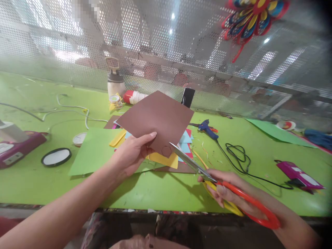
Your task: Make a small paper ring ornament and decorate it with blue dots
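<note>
My left hand (136, 150) pinches a square sheet of brown paper (158, 119) near its lower left edge, thumb on top. A small hexagon outline (166, 150) is drawn close to the sheet's near corner. In my right hand (228, 188) are scissors (192, 164) with one red and one yellow handle. Their blades point up and left, with the tips at the paper's lower right edge beside the hexagon. Whether the blades have cut into the sheet I cannot tell. Under the held sheet lie light green paper (90, 148) and yellow, blue and red sheets (185, 138).
A blue glue gun (207, 129) with a black cord lies right of the papers. Purple power strips (23, 148) (298, 174) sit at both sides. A spray bottle (115, 83) stands behind, near a perforated metal screen (155, 45). A black-rimmed oval (56, 157) lies at left.
</note>
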Demonstrator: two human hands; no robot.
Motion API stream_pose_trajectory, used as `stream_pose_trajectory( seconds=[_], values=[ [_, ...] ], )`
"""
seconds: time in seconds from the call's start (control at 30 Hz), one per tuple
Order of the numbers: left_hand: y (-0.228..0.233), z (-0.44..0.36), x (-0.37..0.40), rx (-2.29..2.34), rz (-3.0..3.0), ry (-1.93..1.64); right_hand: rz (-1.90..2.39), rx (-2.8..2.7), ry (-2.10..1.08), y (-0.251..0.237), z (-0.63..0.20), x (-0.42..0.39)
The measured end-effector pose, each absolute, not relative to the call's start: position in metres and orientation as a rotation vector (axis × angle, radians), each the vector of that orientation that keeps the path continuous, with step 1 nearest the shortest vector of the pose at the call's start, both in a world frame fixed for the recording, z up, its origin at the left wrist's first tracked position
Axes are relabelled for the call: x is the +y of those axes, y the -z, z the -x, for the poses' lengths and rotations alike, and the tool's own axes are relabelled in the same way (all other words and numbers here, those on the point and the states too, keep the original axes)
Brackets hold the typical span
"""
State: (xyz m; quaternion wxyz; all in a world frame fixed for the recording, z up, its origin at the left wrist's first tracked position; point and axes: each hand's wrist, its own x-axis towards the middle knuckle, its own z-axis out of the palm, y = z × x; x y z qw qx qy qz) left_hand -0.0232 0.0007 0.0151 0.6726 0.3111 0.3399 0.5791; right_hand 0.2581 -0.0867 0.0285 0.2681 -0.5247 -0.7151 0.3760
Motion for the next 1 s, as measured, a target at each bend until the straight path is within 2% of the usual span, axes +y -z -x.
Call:
stream_pose_trajectory(
  seconds=[0.17,0.47,0.73,1.0],
  values=[
    [-0.027,0.016,-0.003,0.585,-0.547,-1.537,1.412,-1.959,-0.988,-0.030,-0.240,-0.085],
    [-0.060,0.007,-0.019,0.436,-0.422,-1.775,1.195,-2.010,-0.620,-0.003,-0.179,-0.084],
    [-0.057,-0.018,-0.021,0.363,-0.288,-1.766,1.294,-1.830,-0.287,0.006,-0.151,-0.088],
    [-0.053,-0.025,-0.024,0.338,-0.260,-1.768,1.230,-1.768,-0.294,0.018,-0.142,-0.090]
  ],
)
